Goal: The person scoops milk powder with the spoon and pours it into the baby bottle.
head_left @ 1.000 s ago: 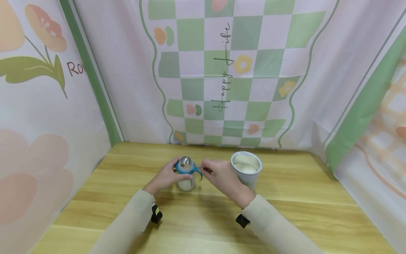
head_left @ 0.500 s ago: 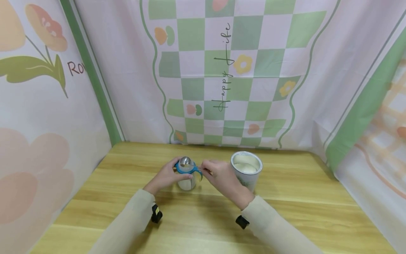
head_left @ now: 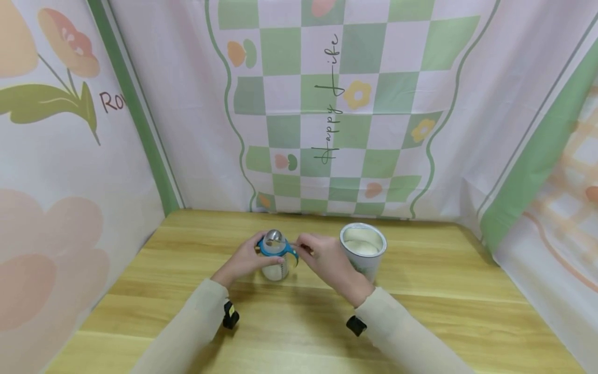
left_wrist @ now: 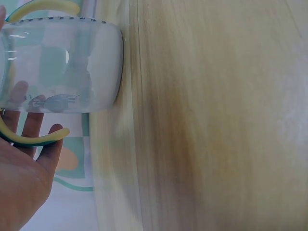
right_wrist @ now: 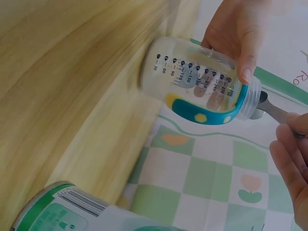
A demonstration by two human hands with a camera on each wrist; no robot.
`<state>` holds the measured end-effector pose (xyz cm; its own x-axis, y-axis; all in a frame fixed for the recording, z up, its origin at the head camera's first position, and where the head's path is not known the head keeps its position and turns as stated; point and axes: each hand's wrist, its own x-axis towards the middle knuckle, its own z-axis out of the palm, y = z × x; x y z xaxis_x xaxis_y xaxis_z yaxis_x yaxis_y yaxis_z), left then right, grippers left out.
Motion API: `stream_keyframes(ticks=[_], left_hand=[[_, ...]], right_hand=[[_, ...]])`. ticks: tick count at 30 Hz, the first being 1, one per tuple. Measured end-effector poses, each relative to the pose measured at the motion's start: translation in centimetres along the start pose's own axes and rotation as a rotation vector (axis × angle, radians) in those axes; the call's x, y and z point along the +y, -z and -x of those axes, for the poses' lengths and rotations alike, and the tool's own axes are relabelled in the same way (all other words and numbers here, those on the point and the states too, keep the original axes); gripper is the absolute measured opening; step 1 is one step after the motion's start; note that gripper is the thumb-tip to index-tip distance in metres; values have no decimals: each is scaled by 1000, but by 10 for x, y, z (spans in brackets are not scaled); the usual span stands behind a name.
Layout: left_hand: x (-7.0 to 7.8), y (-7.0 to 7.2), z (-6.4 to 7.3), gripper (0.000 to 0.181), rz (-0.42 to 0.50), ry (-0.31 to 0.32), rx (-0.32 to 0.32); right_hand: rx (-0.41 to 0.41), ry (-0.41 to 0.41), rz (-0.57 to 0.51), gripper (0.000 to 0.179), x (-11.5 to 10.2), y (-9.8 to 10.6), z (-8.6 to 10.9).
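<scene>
A clear baby bottle (head_left: 275, 271) with blue handles and a measuring scale stands upright on the wooden table, some whitish content low inside. Around its upper part my left hand (head_left: 245, 261) grips it, thumb in front and fingers behind. My right hand (head_left: 327, 259) pinches the handle of a metal spoon (right_wrist: 275, 113). The spoon's bowl is tilted, underside up, at the bottle's open mouth, as the head and right wrist views show. Just right of my right hand stands an open can (head_left: 369, 267) holding pale powder.
Behind the wooden table (head_left: 299, 332) hangs a green-and-white checked cloth (head_left: 320, 130). More patterned cloth closes off both sides. The can stands close to my right wrist.
The spoon's bowl shifts very slightly over the bottle's mouth. Both hands, the bottle and the can stay practically where they were.
</scene>
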<state>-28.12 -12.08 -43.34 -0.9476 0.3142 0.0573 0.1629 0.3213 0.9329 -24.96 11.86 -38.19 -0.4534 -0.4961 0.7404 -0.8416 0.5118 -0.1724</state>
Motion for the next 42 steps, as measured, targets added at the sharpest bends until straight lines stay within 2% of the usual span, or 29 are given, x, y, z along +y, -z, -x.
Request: stream_keyframes(ticks=[5,11,14,19,30,36,39,42], left_hand=[[-1,1,-1,82,-5,12,4],[-1,1,-1,82,-25,8,0],[-1,0,-1,83,-31,25,6],[-2,0,-2,80,-28,36,5],[-1,-1,-1,76,-12,-3,10],[-1,-1,0,76,-8,8,10],[-1,-1,0,76,-9,11,13],[0,-1,0,76,-26,9,18]], right_hand=[[0,-61,-76,11,1,4,-4],[19,-207,-187,6,2,9,-7],[29,-280,-244,2,2,14,-8],[38,-362,-306,8,2,27,-9],[72,-433,-308,5,7,55,-6],[95,-438,-282,7,13,70,-2],[98,-437,-250,6,2,84,-6],[105,-435,-224,4,4,93,-3]])
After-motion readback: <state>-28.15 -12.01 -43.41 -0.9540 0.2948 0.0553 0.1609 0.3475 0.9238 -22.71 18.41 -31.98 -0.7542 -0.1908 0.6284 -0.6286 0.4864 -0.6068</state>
